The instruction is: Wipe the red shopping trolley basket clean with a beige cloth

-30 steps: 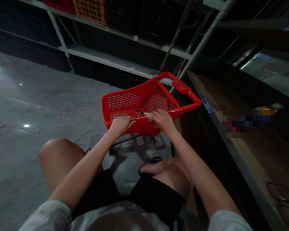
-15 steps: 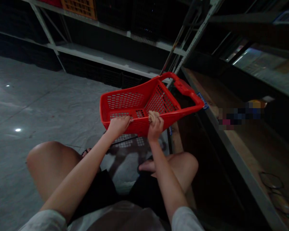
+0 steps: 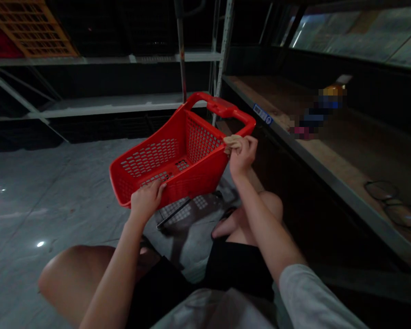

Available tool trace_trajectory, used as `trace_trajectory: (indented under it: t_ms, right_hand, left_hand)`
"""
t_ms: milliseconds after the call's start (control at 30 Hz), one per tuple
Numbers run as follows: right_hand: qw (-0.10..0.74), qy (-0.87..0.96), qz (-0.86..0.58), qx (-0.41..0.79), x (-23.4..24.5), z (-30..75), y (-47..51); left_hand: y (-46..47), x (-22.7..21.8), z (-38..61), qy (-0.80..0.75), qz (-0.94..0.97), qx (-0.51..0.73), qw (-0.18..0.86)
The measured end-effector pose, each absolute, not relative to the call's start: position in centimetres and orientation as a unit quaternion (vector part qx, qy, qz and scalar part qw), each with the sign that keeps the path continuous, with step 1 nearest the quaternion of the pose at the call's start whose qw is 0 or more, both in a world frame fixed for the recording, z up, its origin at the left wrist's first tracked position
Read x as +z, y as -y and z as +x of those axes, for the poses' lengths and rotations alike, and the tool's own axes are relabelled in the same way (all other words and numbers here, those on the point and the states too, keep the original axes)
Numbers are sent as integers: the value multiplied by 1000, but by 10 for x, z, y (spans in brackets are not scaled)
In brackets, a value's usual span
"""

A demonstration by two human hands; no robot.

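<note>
A red plastic shopping cart point(image 3: 198, 176) with perforated walls stands in front of my knees, its handle up at the far right. My left hand point(image 3: 146, 199) grips the near rim toward the cart's front end, fingers curled over the edge. In my right hand point(image 3: 243, 155) is a crumpled beige cloth point(image 3: 233, 142), pressed against the near rim close to where the handle begins. Part of the cloth is hidden by my fingers.
White metal shelving point(image 3: 99, 104) runs behind the cart, bearing an orange crate point(image 3: 34, 27) and dark crates. On the right, a wooden shelf point(image 3: 332, 151) holds eyeglasses point(image 3: 393, 205) and a blurred-out bottle-like object point(image 3: 318, 112). Grey floor point(image 3: 71, 183) spreads left.
My right hand has slid the cloth along the near rim toward the handle. My left hand stays on the rim nearer the front end. The camera view has turned.
</note>
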State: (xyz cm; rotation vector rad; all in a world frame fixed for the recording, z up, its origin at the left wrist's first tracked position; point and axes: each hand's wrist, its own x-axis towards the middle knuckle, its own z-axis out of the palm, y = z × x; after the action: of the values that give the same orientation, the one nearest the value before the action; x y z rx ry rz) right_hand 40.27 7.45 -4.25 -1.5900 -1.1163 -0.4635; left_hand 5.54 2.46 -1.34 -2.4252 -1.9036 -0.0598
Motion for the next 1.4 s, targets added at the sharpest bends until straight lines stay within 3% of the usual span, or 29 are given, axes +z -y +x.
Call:
trace_trajectory:
  t_ms: [167,267,333,567,633,800,867,1100,1267,1400]
  right_hand:
    - [578,439,-683,-84,-149,320,-45]
    - [605,398,-685,-72,-183,308,-35]
    - [620,372,-687,-76,-169,323,-47]
    - [678,336,-643,-115,-44,392,-122]
    - [670,337,-651,-119,-52,380,-118]
    - [626,343,-699,-42,-141,315,-72]
    - [621,334,-708,-28,-155,300,-66]
    - [618,376,-689,-45,-80,284,-83]
    - [534,499,-682,25,-102,225,-27]
    - [444,611,-654,45,-110,199,0]
  left_hand:
    - [-26,-8,63,608,-794,-10,22]
    - [-28,-6,67,611,-792,-4,22]
    - [-28,-5,68,612,-790,-1,25]
    - [-25,-6,75,633,-773,12,33]
    - [-24,-7,77,637,-770,12,34]
    - [-22,-7,83,642,-766,7,32]
    - [-22,-4,85,641,-767,4,22]
    - [-26,11,91,630,-773,21,-73]
    - [-43,9,63,541,-818,-41,-189]
    - [-54,-1,35,591,-786,-13,-179]
